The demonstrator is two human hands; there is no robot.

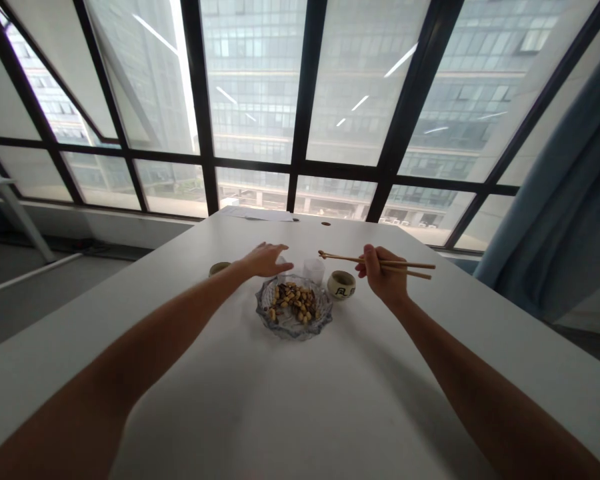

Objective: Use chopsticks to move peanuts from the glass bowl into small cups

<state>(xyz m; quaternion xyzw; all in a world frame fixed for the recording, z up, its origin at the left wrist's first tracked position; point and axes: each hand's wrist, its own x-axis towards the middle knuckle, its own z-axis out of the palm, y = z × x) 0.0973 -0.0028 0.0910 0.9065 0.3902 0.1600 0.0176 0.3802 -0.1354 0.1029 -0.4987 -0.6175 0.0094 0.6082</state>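
Observation:
A pair of wooden chopsticks (405, 267) is gripped in my right hand (383, 270), tips pointing left above the table. A small brownish piece (322, 254) shows at the tips, too small to name surely. My left hand (266, 259) reaches over the far left rim of a scalloped glass bowl (294, 332), thumb and fingers apart. Peanuts and darker pieces (295, 300) lie in the bowl. A clear cup (314, 271) stands behind it, and another clear object (283, 263) is partly hidden by my left hand. Below my right hand sits a cream cup (341, 285) with dark characters.
Another small cup (219, 267) stands left of the bowl, partly covered by my left forearm. Papers (260, 214) lie at the far edge of the white table (300, 407). Windows rise behind it, with a blue curtain (555, 200) on the right.

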